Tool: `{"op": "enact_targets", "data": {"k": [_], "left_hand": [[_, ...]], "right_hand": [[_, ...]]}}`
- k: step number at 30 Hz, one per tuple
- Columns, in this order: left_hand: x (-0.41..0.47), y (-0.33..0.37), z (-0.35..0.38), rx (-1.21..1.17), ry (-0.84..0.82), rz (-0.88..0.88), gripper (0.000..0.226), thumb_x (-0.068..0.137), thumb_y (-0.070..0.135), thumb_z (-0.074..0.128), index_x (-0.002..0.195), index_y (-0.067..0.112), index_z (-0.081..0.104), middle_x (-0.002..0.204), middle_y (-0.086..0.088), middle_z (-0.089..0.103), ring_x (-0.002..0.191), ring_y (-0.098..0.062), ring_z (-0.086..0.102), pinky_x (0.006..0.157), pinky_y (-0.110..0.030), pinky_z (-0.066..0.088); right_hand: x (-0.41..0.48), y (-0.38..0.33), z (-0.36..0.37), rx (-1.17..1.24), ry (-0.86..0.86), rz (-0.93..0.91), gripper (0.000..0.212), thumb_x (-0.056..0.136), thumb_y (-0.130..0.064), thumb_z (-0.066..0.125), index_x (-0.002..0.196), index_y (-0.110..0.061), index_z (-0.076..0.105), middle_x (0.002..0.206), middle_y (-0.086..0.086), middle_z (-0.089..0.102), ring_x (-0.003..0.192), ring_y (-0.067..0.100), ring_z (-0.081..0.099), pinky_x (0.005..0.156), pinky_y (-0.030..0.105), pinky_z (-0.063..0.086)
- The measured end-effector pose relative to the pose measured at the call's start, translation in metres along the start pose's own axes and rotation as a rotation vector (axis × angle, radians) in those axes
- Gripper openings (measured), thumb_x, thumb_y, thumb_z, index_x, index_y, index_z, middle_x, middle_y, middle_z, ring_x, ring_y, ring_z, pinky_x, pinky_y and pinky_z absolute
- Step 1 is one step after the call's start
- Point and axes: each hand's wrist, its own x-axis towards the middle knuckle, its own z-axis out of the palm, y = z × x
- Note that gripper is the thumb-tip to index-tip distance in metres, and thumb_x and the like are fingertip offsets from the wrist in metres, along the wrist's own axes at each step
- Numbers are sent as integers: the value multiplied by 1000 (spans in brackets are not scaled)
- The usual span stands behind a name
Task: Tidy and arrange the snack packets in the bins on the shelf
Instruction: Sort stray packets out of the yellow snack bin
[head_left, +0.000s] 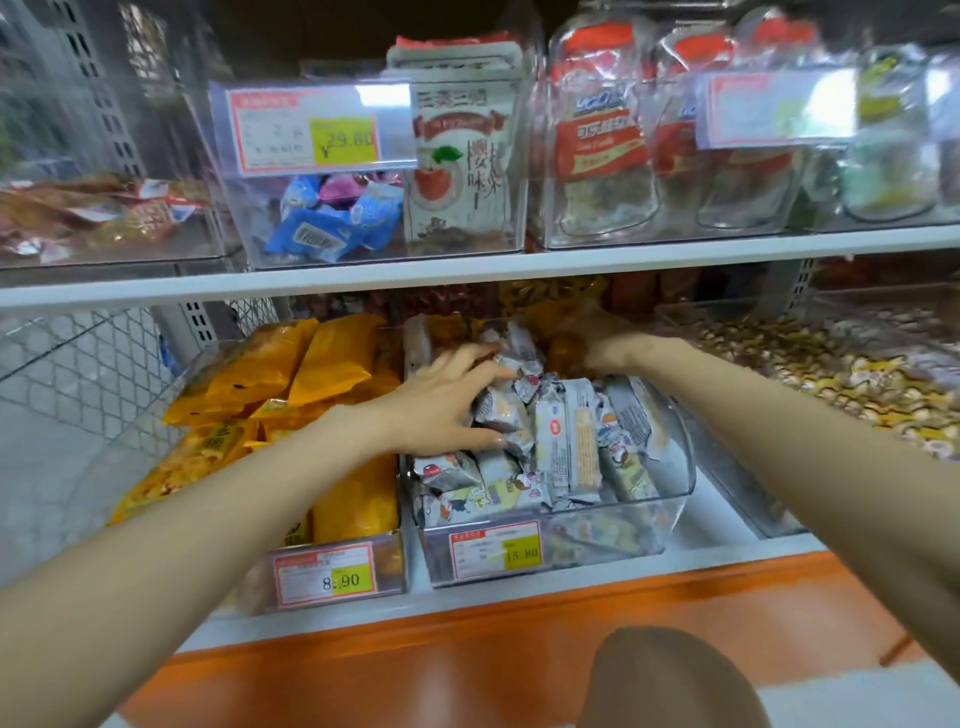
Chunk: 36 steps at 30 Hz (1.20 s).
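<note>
A clear plastic bin (670, 506) on the lower shelf holds several small grey-white snack packets (566, 447). My left hand (447, 400) lies on the packets in the bin's left half, its fingers spread and curled over a few of them. My right hand (602, 338) reaches deeper, to the back of the same bin, and is blurred; its fingers seem closed among orange-brown packets there, but the grip is unclear. Left of this bin stands a bin of yellow-orange packets (291, 384).
To the right sits another clear bin (727, 462) heaped with small yellow candies. The upper shelf (467, 270) overhangs closely and carries clear bins of blue packets, tall white bags and jars. Price tags front the bins. An orange ledge (415, 660) runs below.
</note>
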Motion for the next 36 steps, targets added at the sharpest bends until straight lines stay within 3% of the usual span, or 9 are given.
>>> {"op": "enact_targets", "data": {"k": [3,9,12,17,20,24,29,32,36], "left_hand": [[0,-1,-2,-32,11,-4,67,87,52,54,143,32,23,154,0,8,140,-22,14,113,-37,20],[-2,2,-3,-157,74,-14,66,86,50,55,140,23,28,149,-2,23,137,-19,25,111,-33,25],[-4,10,-6,-334,181,-37,72,85,47,58,143,21,23,151,-1,25,138,-14,25,110,-28,23],[2,26,-21,-704,347,-134,81,81,37,67,144,16,21,143,2,34,128,-14,39,101,-20,31],[4,31,-27,-1001,263,-151,72,81,26,68,141,15,29,128,0,47,107,-10,53,87,-19,49],[-12,26,-27,-1188,159,-158,60,74,30,66,129,17,45,112,-3,58,92,-9,61,74,-20,53],[-47,11,-25,-1282,33,-148,61,72,28,74,127,19,50,113,-4,58,92,-10,65,73,-20,53],[-69,3,-28,-1241,172,-166,58,67,22,77,121,21,54,117,-6,55,97,-10,61,70,-16,52],[-89,-7,-36,-1188,423,-219,63,59,20,82,116,25,53,108,3,56,85,-3,62,65,-16,52]], "right_hand": [[-7,0,-5,112,28,11,46,83,-17,66,126,-24,52,120,-2,49,105,22,54,86,36,52],[-49,-15,-41,479,213,-14,58,74,-21,78,125,-19,50,116,-2,52,109,17,53,84,15,42],[-77,-22,-49,542,229,-61,49,75,-19,77,117,-28,52,113,-6,53,99,14,55,73,11,46],[-124,-41,-46,614,179,-211,46,66,-29,81,105,-39,59,122,-16,45,108,-6,46,83,9,42],[-143,-51,-41,697,73,-334,49,65,-32,82,110,-30,63,143,-16,32,130,-1,37,96,20,44],[-155,-63,-37,817,-9,-391,48,64,-25,77,110,-26,64,148,-10,33,134,12,37,101,38,43],[-162,-85,-25,892,-86,-438,61,67,-14,76,123,-26,59,149,-9,33,135,13,37,102,34,42],[-158,-98,-16,779,-21,-414,83,72,-16,77,138,-42,34,148,-17,32,131,5,39,104,26,39],[-140,-90,-18,709,120,-287,65,78,-22,74,130,-43,40,137,-22,44,125,-4,43,105,18,36]]}}
